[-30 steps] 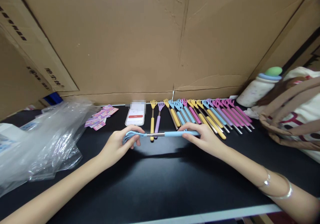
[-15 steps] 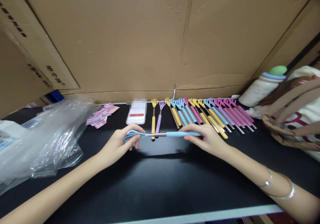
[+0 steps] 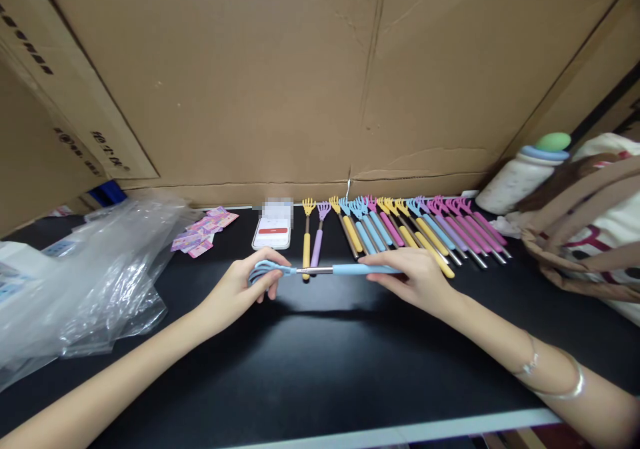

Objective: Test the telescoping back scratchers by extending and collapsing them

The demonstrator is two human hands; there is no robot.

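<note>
A light-blue back scratcher (image 3: pixel 345 269) is held level above the black table, its claw to the left. My left hand (image 3: pixel 250 279) pinches the claw end, with fingers on both sides of it. My right hand (image 3: pixel 407 274) grips the blue handle, whose far end is hidden in the palm. Behind it lie a yellow back scratcher (image 3: pixel 307 245) and a purple back scratcher (image 3: pixel 318 239), their lower ends close to the held one in view. To the right, several more back scratchers (image 3: pixel 395 225) in yellow, blue, pink and purple lie in a slanted row.
Clear plastic bags (image 3: pixel 115 282) are heaped at the left. Small pink-purple cards (image 3: pixel 205 230) and a phone (image 3: pixel 273 232) lie at the back. A white bottle (image 3: pixel 520 179) and a beige bag (image 3: pixel 575 235) stand at the right. A cardboard wall (image 3: pixel 250 89) rises behind.
Almost nothing differs. Both hands keep their hold on the light-blue back scratcher, and my right hand has shifted very slightly left.
</note>
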